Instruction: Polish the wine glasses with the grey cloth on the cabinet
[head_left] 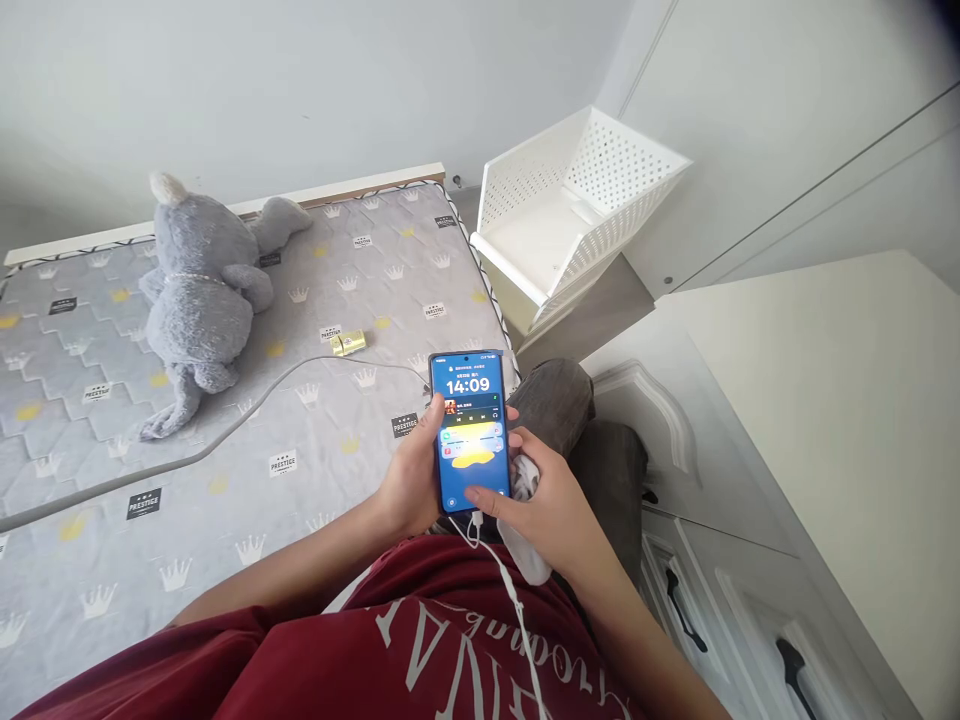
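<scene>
A smartphone (474,480) with a lit lock screen showing 14:09 is held upright in front of my lap. My left hand (411,470) is closed around its left side, thumb along the edge and fingertips showing past the right edge. From the lower right, my right hand (551,505) also grips the phone, its thumb resting on the bottom of the screen. A crumpled white cloth (526,478) shows between the right palm and the phone; whether that hand grips it is unclear. A white cable (506,578) is plugged into the phone's bottom end.
A grey plush toy (199,290) lies on the crown-patterned mattress (292,520) at left. Near it are a small yellow packet (348,344) and a grey cord (247,410). A white perforated basket (540,240) stands beyond my knees, white cabinets (720,560) at right.
</scene>
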